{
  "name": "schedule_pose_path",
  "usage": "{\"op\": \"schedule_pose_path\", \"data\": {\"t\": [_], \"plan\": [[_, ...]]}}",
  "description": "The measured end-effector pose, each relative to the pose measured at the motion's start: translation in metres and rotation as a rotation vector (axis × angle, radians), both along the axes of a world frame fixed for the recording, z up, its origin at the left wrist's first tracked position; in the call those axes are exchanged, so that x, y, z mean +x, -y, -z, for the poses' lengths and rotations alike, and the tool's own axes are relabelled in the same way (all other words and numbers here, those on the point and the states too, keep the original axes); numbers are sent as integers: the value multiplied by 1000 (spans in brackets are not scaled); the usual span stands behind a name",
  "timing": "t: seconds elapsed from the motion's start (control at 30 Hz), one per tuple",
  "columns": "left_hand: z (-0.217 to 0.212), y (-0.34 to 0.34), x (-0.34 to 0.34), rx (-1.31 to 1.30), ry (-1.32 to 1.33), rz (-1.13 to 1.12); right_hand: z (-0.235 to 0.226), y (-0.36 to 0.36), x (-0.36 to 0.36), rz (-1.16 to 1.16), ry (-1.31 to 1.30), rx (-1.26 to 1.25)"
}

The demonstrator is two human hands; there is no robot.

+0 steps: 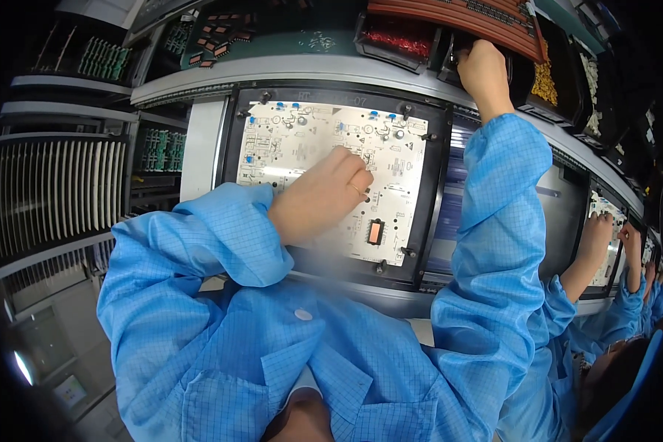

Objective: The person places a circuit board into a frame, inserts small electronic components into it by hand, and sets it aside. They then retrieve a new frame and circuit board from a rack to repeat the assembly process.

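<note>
A white printed circuit board [302, 140] with small blue parts and one orange rectangular part lies in a black frame [232, 140] on the line in front of me. My left hand [324, 195] rests on the middle of the board, fingers curled down onto its surface; whether it holds a part is hidden. My right hand [485, 70] reaches up into a dark parts bin [449, 55] above the line, its fingertips hidden inside. Both arms wear blue sleeves.
Bins of red [401, 37] and yellow [544, 81] parts sit beside that bin under a brown tray [457, 18]. Racks of green boards [103, 59] stand at the left. At the right, another person's hands [597, 236] work on a further board.
</note>
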State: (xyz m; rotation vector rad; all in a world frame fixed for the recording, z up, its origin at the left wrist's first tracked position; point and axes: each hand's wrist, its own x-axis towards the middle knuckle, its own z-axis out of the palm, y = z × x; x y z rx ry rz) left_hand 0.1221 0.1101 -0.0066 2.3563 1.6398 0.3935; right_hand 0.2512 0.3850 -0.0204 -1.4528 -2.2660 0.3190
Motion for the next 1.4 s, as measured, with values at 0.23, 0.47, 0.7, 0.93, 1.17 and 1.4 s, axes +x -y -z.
{"op": "schedule_pose_path", "data": {"t": [0.23,0.47,0.7,0.93,1.17,1.4], "plan": [[3,-2,0,9,25,5,-7,0,-1,-14,107,-31],[-9,-17,-5,37,266,-108,-7,5,1,25,46,-8],[3,-56,-11,139,169,-188,4,5,8,4,-87,97],[9,-59,-9,162,151,-156,2,9,9,-60,-109,141],[10,-58,-12,212,153,-114,-9,32,17,-168,-244,290],[11,-57,-13,226,184,-122,-56,67,46,-318,-485,413]]}}
